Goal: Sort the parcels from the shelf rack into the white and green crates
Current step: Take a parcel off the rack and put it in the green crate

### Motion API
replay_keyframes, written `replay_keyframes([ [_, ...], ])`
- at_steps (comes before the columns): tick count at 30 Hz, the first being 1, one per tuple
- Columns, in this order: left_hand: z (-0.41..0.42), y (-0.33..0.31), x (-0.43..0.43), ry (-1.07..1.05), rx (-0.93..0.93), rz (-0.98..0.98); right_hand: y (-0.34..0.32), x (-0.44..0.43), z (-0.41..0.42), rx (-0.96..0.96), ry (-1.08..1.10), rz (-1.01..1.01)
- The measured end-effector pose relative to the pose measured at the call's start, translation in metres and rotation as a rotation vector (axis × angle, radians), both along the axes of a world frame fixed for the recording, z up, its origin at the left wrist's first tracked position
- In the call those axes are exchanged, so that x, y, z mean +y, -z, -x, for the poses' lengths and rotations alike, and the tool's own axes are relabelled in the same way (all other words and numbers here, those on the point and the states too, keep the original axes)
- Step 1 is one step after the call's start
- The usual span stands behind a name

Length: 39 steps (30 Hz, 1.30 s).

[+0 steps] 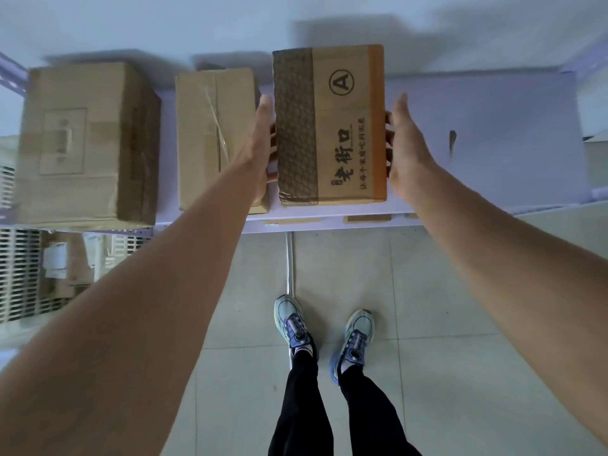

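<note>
Forearms point(184, 274) are extended toward the shelf point(493, 143). Parcel marked A point(345, 126) is clamped over the shelf's middle: left hand point(260, 149) on one side, right hand point(404, 146) opposite, both gripping. A plain parcel point(214, 139) and larger parcel point(82, 143) are seen on the shelf's left part; white crate point(19, 274) below.

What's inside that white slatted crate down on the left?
The white crate holds at least one brown cardboard parcel with white labels. The shelf board and the left forearm cover the rest, so how many lie inside cannot be told.
</note>
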State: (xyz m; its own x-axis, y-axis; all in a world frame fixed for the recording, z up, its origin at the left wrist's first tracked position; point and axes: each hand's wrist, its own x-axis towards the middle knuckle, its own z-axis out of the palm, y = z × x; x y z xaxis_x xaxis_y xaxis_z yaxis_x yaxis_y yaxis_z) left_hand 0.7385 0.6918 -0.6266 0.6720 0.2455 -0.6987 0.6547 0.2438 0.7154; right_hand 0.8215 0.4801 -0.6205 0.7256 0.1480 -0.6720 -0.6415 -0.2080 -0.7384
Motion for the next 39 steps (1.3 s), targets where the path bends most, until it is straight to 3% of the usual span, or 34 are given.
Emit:
replay_keyframes([
  [11, 0.002, -0.035, -0.004, -0.159, -0.200, 0.008, -0.026, -0.008, -0.016, -0.212, 0.178, -0.062],
  [19, 0.014, -0.028, -0.018, -0.099, -0.123, 0.027, -0.011, -0.026, 0.002, -0.159, 0.211, -0.156],
  [28, 0.017, -0.025, -0.029, -0.132, -0.072, 0.082, -0.016, -0.041, 0.001, -0.039, 0.155, -0.119],
  [39, 0.025, -0.015, -0.032, -0.239, -0.157, 0.193, -0.007, -0.052, 0.016, 0.098, 0.209, -0.266],
])
